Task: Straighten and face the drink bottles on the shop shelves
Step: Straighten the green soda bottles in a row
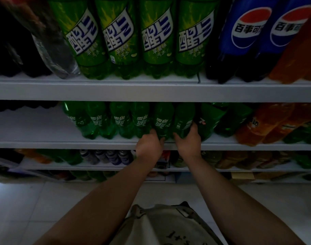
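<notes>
Two green bottles on the middle shelf (pixel 62 145) are in hand at once. The left hand (pixel 148 147) cups the base of one green bottle (pixel 162 121), fingers curled around its left side, and the right hand (pixel 188 142) wraps the base of its neighbour (pixel 183 121), with the thumb on the left and the fingers (pixel 194 127) round the right side. Both grips look closed on the bottles, though the dim light hides the fingertips.

By my reading the job is partway through on this shelf. The four green bottles to the left (pixel 105 121) stand in an even row with labels turned forward, so they seem done. The two being held also show their labels roughly to the front and probably need only a small turn or a pull toward the shelf edge. Right of them, a green bottle with a red mark (pixel 207 121) leans and shows a different label, and the orange bottles (pixel 267 124) beyond sit at a slant; those look left to do.

On the upper shelf (pixel 151 92) the large green bottles (pixel 119 38) and the blue cola bottles (pixel 248 36) face forward neatly, while a clear bottle (pixel 52 50) at the left tilts. Lower shelves are too dark to judge. Neighbouring bottles stand touching, leaving little room for the fingers.
</notes>
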### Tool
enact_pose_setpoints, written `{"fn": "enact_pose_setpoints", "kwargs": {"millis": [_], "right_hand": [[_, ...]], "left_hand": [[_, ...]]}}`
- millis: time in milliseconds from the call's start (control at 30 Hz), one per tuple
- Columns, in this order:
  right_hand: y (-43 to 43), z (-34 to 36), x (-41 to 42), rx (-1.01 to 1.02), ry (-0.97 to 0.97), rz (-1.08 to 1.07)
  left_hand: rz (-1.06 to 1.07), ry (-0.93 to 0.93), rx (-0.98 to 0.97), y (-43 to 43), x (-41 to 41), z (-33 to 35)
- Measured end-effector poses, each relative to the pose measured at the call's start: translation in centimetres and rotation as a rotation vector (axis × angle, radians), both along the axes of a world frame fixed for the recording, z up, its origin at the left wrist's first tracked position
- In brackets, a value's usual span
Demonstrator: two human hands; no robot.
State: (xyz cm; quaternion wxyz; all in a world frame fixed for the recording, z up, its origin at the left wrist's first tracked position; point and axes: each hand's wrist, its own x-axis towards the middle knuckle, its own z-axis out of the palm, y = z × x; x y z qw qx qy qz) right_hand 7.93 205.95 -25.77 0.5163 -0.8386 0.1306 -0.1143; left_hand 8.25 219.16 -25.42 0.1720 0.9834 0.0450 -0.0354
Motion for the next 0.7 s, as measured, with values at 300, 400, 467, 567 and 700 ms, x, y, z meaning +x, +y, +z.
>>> {"fn": "enact_pose_setpoints", "kwargs": {"millis": [300, 400, 467, 567, 700], "right_hand": [[1.4, -0.8, 0.0, -0.138, 0.006, -0.095], [0.8, -0.8, -0.4, -0.094, -0.023, -0.067], [0.6, -0.8, -0.6, -0.162, -0.028, -0.113], [0.6, -0.6, -1.0, -0.294, -0.006, -0.169], [0.7, -0.6, -1.3, -0.379, 0.046, -0.169]], "left_hand": [[0.015, 0.012, 0.009, 0.0, 0.2, -0.1], [0.034, 0.018, -0.049, 0.1, 0.2, 0.0], [0.043, 0.013, -0.057, 0.1, 0.1, 0.0], [0.037, 0.000, -0.040, 0.2, 0.0, -0.1], [0.054, 0.014, -0.025, 0.2, 0.1, 0.0]]}}
